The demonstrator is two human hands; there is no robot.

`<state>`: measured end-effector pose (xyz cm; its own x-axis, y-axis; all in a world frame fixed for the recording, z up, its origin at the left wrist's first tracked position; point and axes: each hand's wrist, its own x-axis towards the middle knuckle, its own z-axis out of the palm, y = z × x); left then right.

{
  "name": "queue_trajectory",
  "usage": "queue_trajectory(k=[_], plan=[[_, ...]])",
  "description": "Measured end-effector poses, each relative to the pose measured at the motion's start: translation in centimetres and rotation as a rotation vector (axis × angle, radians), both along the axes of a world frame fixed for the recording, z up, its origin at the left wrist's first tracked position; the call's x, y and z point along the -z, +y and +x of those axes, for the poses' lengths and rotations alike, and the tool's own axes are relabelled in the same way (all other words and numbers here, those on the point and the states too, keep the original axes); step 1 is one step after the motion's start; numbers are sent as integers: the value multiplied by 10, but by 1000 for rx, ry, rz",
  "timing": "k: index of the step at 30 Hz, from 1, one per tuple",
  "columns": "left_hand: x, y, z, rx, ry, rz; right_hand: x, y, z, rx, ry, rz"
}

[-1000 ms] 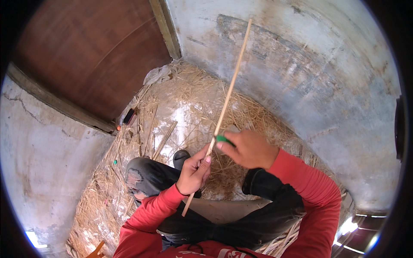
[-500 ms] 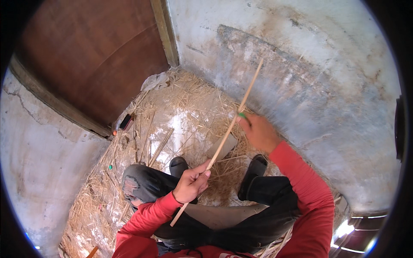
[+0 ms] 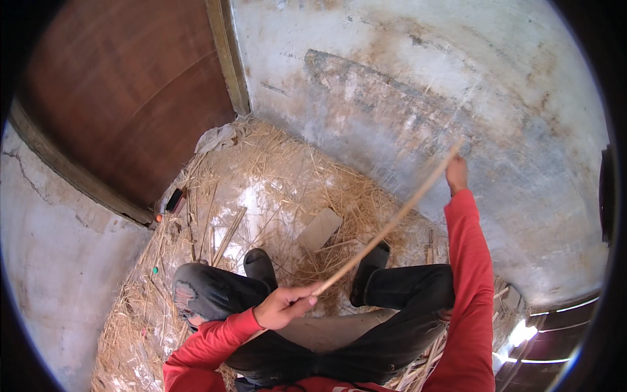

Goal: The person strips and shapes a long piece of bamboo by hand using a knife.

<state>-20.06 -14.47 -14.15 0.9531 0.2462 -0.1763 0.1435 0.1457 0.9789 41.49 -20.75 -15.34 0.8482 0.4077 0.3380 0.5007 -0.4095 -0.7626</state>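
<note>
A long, thin wooden stick (image 3: 385,230) slants up from my lap toward the wall on the right. My left hand (image 3: 286,307) grips its lower part between thumb and fingers, above my left thigh. At the stick's far end is my right hand (image 3: 458,175), closed, with the arm stretched forward. The green-handled tool that showed in this fist half a second ago is now hidden, and its blade or tip cannot be made out. The stick's upper end is smeared by motion.
Straw and shavings (image 3: 281,150) litter the floor around my feet. A pale flat block (image 3: 319,229) lies between them. A dark brush-like object (image 3: 174,200) rests by the brown door (image 3: 130,98). The stained wall (image 3: 405,111) rises close on the right.
My right hand has moved outward along the stick, from its middle to near its far end. The stick has tipped lower and to the right; my left hand still grips it.
</note>
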Motion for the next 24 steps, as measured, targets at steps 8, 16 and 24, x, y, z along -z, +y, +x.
queue_trajectory(k=[8, 16, 24], plan=[[3, 0, 7, -176, -96, -180, -47, -19, -97, -134, 387, -59], [-6, 3, 32, -184, -146, -189, -88, 30, -215, -636, 547, 89], [-18, 3, 41, -173, -144, -190, -84, 50, -273, -869, 511, -37]])
